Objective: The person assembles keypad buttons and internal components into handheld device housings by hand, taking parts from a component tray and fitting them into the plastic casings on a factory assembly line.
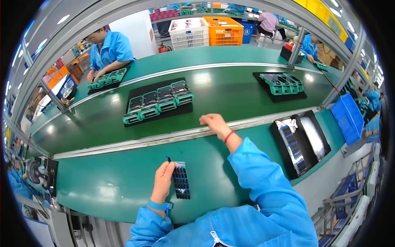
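My left hand [163, 178] is closed on the top corner of a sheet of black stickers [181, 182], small dark strips in rows with blue edges. One loose-looking strip pokes up by the fingertips. The sheet hangs over the green workbench [98, 177]. My right hand [214, 124], with a red band at its wrist, reaches over the metal rail beside the conveyor. Its fingers are bent together; whatever they may pinch is too small to make out. Beyond it, to the left, a black tray [158, 117] carries several green frames [158, 102] on the conveyor.
Another black tray with green frames [284, 83] rests farther right on the conveyor [222, 90]. A black box [302, 140] with more sticker sheets stands right, by a blue bin [347, 118]. Across the line, a person in blue [110, 51] handles green frames. Metal posts [297, 47] flank the conveyor.
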Demonstrator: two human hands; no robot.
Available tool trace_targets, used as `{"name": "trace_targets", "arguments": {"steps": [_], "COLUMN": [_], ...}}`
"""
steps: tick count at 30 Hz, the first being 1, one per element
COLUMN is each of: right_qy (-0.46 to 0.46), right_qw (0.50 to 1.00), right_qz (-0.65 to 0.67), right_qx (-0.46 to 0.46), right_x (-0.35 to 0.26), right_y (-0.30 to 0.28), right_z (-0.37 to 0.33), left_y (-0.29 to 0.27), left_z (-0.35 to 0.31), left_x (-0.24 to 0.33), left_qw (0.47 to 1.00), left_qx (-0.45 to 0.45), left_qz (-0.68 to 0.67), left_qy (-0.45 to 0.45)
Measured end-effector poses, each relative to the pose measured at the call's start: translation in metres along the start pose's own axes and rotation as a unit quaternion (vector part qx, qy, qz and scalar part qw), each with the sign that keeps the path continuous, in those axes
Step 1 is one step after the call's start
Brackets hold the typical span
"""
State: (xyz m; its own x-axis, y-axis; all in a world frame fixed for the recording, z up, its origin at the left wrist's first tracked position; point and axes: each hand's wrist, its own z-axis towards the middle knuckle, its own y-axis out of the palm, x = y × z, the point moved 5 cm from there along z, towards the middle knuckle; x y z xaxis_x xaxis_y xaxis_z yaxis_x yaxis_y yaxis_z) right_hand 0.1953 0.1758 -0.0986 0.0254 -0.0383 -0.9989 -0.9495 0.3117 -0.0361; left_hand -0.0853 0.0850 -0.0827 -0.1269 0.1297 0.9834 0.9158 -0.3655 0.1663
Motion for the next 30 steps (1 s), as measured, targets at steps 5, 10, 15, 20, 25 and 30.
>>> {"name": "trace_targets", "arguments": {"steps": [5, 10, 15, 20, 25, 30], "right_qy": [0.092, 0.185, 0.253, 0.206, 0.22, 0.301], "right_qw": [0.991, 0.979, 0.963, 0.961, 0.952, 0.933], "right_qz": [-0.082, 0.025, 0.095, 0.181, 0.212, 0.197], "right_qx": [0.054, 0.085, -0.001, -0.016, -0.026, -0.015], "right_x": [-0.003, -0.003, 0.0, 0.004, -0.022, 0.002], "right_y": [0.033, 0.051, 0.082, 0.106, 0.046, -0.084], "right_z": [0.063, 0.081, 0.058, -0.01, -0.129, -0.211], "left_y": [-0.01, -0.019, -0.024, -0.031, -0.03, 0.014], "left_z": [0.007, 0.009, 0.017, 0.021, -0.019, -0.064], "left_x": [-0.013, -0.014, -0.019, 0.0, 0.046, 0.081], "left_qw": [1.0, 1.0, 1.0, 0.994, 0.963, 0.845], "left_qx": [-0.003, 0.005, 0.012, 0.058, 0.093, -0.083], "left_qz": [-0.015, -0.003, 0.015, 0.04, 0.14, 0.436], "left_qy": [-0.004, 0.001, 0.021, 0.089, 0.21, 0.299]}}
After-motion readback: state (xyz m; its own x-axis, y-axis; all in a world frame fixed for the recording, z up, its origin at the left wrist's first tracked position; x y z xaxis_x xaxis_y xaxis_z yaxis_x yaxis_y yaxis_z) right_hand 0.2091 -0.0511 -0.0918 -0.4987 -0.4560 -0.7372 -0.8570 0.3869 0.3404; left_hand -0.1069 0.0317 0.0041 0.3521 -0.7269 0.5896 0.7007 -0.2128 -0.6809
